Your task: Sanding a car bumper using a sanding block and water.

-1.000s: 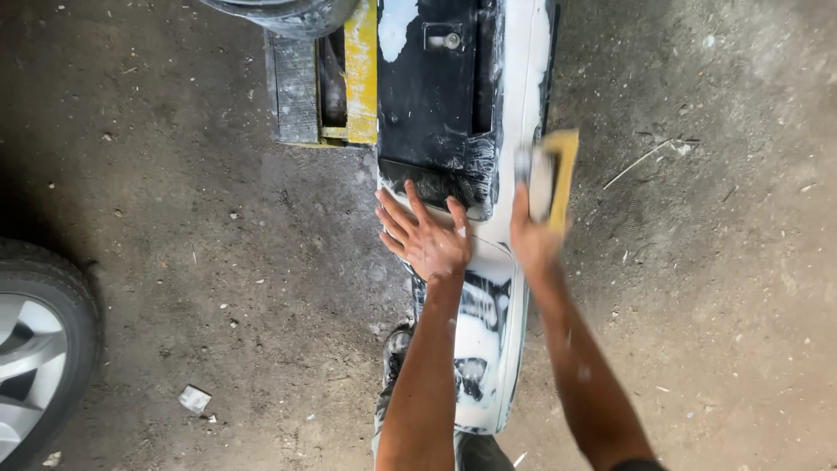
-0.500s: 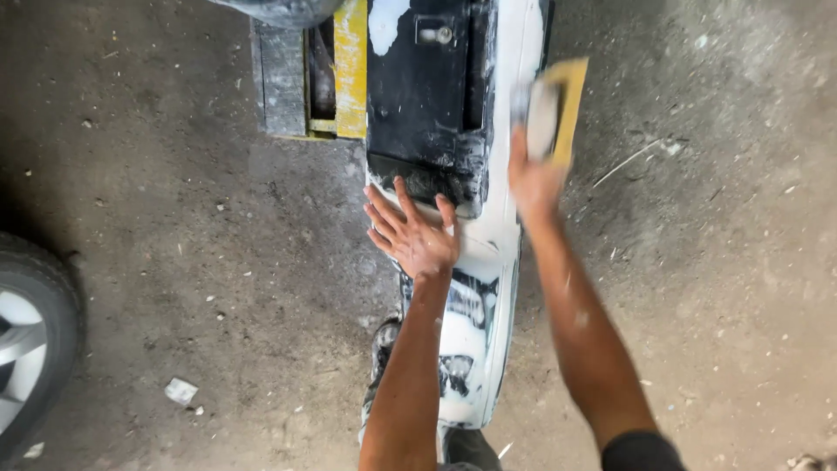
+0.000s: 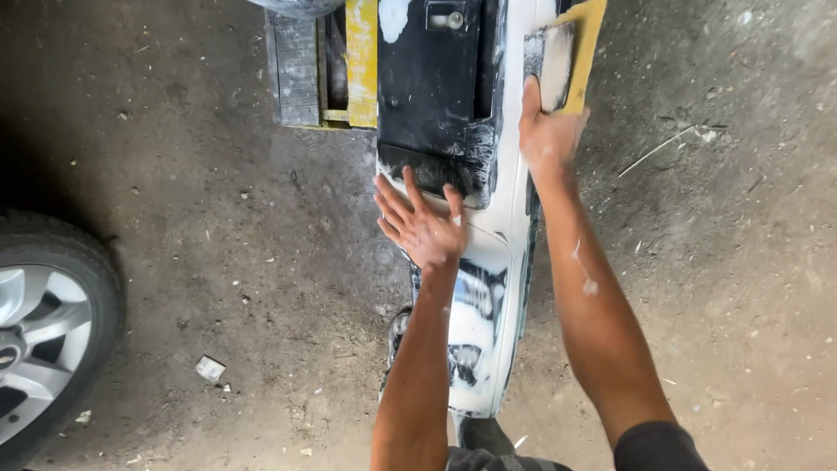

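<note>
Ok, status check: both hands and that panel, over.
Left hand flat on white panel, fingers spread. Right hand grips yellow sanding block against panel edge. Wheel off to the side, nothing in the way.

A long white plastic car body panel [image 3: 488, 288] lies on the dusty concrete floor [image 3: 218, 218], running away from the viewer. The left hand [image 3: 423, 225] rests flat on its middle; the right hand [image 3: 547, 131] lies farther along the right edge, pressing a yellow sanding block [image 3: 571, 52] onto it. A yellow-and-grey wooden stand [image 3: 327, 65] sits left of the far end. A silver-rimmed car wheel [image 3: 44, 331] stands well apart, far left.
</note>
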